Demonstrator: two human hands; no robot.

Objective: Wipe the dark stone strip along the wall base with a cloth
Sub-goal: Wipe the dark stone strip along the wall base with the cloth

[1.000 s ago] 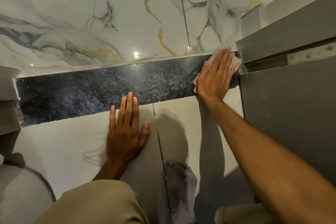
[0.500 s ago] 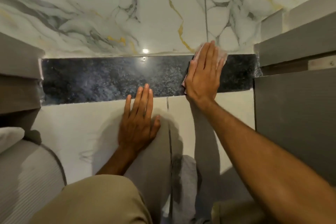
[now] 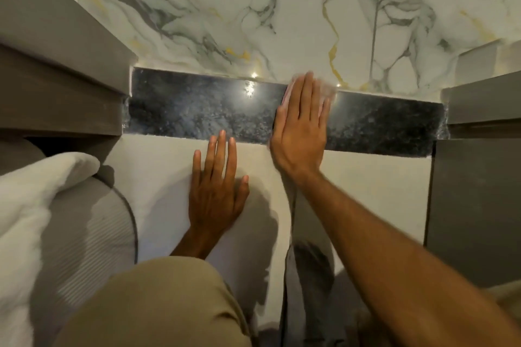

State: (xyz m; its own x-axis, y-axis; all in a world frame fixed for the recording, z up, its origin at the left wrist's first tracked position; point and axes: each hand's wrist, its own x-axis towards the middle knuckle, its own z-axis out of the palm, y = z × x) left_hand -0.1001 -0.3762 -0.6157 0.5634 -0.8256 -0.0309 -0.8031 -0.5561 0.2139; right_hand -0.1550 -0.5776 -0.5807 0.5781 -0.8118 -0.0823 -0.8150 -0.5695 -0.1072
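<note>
The dark speckled stone strip (image 3: 197, 113) runs along the base of the white marble wall, between grey furniture on both sides. My right hand (image 3: 303, 132) lies flat on the strip a little right of its middle, pressing a pale cloth (image 3: 328, 90) against the stone; only the cloth's edges show past my fingertips. My left hand (image 3: 217, 189) rests flat and spread on the light floor tile just below the strip, holding nothing.
Grey cabinet (image 3: 476, 205) stands at the right end of the strip, grey stepped furniture (image 3: 56, 87) at the left. A white pillow or bedding (image 3: 31, 200) lies at lower left. My knee in beige trousers (image 3: 158, 307) fills the bottom.
My right hand has slid the cloth leftward along the strip, away from its right end toward the middle. The left hand stayed planted on the floor tile.
</note>
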